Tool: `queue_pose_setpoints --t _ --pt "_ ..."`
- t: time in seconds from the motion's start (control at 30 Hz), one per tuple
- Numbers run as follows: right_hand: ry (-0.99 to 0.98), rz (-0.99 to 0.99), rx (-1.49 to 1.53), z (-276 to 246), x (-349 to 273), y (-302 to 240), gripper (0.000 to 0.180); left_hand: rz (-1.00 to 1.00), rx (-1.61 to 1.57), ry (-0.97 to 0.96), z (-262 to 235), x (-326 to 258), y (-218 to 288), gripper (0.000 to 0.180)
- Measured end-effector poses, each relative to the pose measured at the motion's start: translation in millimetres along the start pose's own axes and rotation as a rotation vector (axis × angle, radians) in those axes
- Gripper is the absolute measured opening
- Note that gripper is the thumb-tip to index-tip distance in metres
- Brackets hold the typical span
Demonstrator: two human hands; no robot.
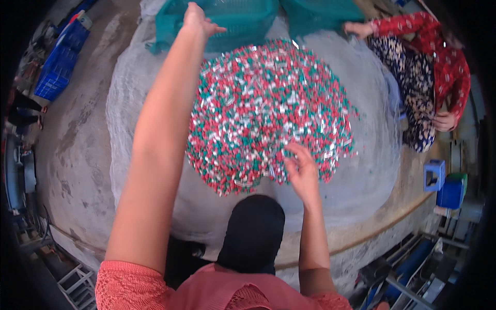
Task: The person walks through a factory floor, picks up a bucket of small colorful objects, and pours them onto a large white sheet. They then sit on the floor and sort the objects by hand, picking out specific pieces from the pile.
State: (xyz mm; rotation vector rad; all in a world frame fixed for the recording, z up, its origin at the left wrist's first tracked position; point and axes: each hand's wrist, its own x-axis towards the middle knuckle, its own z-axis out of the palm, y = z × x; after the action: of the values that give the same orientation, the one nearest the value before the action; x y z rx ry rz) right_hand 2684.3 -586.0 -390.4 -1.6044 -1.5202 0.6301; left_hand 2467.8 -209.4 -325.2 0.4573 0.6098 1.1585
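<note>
Heap of small red, green and white pieces (268, 113) sits mid-sheet on a pale mesh sheet (361, 175) spread over the concrete floor (77, 144); far too many pieces to count, one pile. Piled rather than spread, likely so both people can reach its edge. Right hand (302, 170) is at the near rim of the heap, fingers (290, 166) curled loosely together among the pieces; can't tell if they've pinched any. Left hand (199, 20) is stretched far over the pile to the teal basket (227, 20) at the far side, fingers apart, resting at its rim, nothing visibly held. Second teal basket (320, 15) beside it, so two baskets, both at the sheet's far edge within arm's reach. One other person in a red patterned sleeve (444, 57) sits at the right of the sheet, one hand (356, 28) near the second basket. Blue crate (57, 72) far left, two blue boxes (444, 183) right.
</note>
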Motion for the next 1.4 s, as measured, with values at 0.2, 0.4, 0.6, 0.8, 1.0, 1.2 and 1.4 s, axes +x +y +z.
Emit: queue_pose_setpoints --t 0.2,0.4,0.6,0.8,1.0,1.2,1.4 --pt "0.229 0.250 0.052 1.0 -39.7 68.2 0.023 0.240 0.873 0.112 -37.9 -146.6 -140.1 0.039" --pt "0.170 0.240 -0.225 34.3 -54.6 96.3 0.018 0.601 1.446 -0.455 -59.6 -226.0 -247.8 0.013" --pt "0.172 0.147 -0.706 58.7 -27.2 106.6 0.015 0.772 2.033 -0.513 -59.3 -226.3 -291.5 0.029" --pt "0.214 0.405 0.112 39.5 -29.3 115.4 0.011 0.619 1.856 -0.498 -73.7 -230.4 -275.7 0.027" --pt "0.220 0.292 0.339 23.6 6.6 105.3 0.015 -0.242 0.670 -0.153 -60.2 -213.7 -241.1 0.021" --pt "0.076 0.049 -0.803 33.0 40.9 95.2 0.022 0.749 1.686 -0.402 -42.4 -195.5 -274.8 0.025" --pt "0.176 -0.010 -0.647 22.6 33.3 95.1 0.010 0.910 2.073 -0.398 -37.8 -183.9 -285.0 0.019"
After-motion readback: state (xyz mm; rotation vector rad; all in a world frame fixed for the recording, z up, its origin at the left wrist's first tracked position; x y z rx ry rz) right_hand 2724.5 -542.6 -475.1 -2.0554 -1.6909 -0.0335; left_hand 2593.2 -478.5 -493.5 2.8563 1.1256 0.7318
